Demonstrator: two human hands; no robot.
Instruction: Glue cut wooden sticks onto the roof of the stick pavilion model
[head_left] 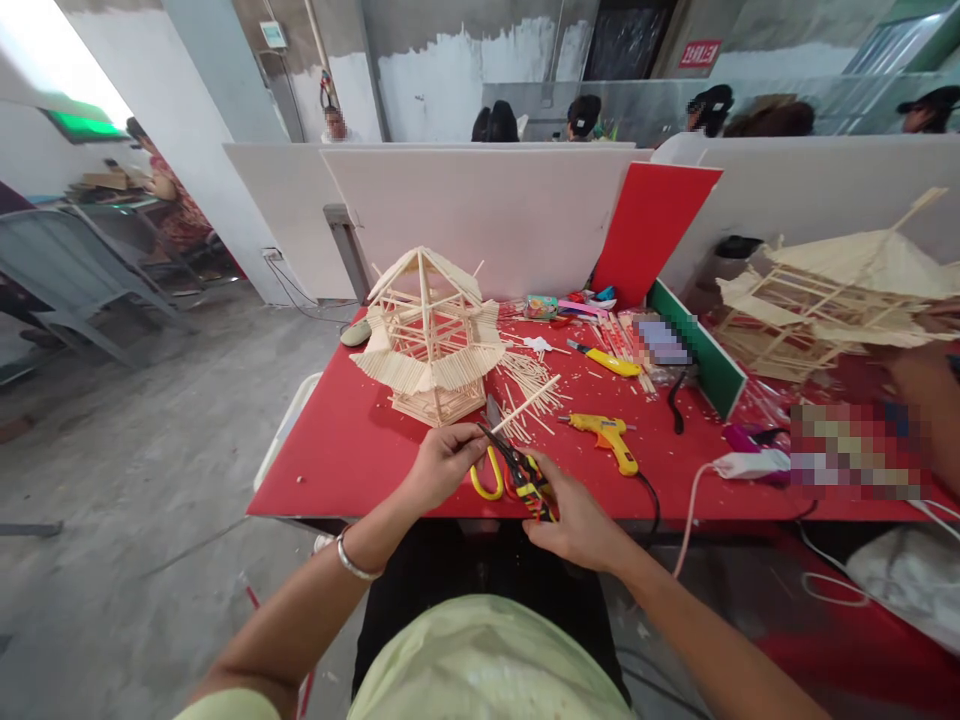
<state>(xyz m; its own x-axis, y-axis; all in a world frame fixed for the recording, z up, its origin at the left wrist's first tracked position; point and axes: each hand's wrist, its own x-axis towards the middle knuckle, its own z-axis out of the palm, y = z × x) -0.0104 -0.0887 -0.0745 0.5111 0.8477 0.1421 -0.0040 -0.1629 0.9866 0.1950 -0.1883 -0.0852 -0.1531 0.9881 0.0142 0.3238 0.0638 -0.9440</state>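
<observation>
My left hand pinches the near end of a thin wooden stick, which slants up to the right. My right hand is wrapped around the handles of black-and-yellow pliers, whose jaws meet the stick by my left fingertips. Beneath the pliers lie scissors with a yellow handle loop, partly covered. Beyond my left hand stands a pavilion-like model built of wooden sticks, with a peaked frame and a flared lower roof. A loose heap of sticks is spread to its right.
A yellow glue gun and a yellow utility knife lie on the red table. A green board stands at the right, with another stick model beyond it. A white power strip and cords are nearby. Other people sit behind white partitions.
</observation>
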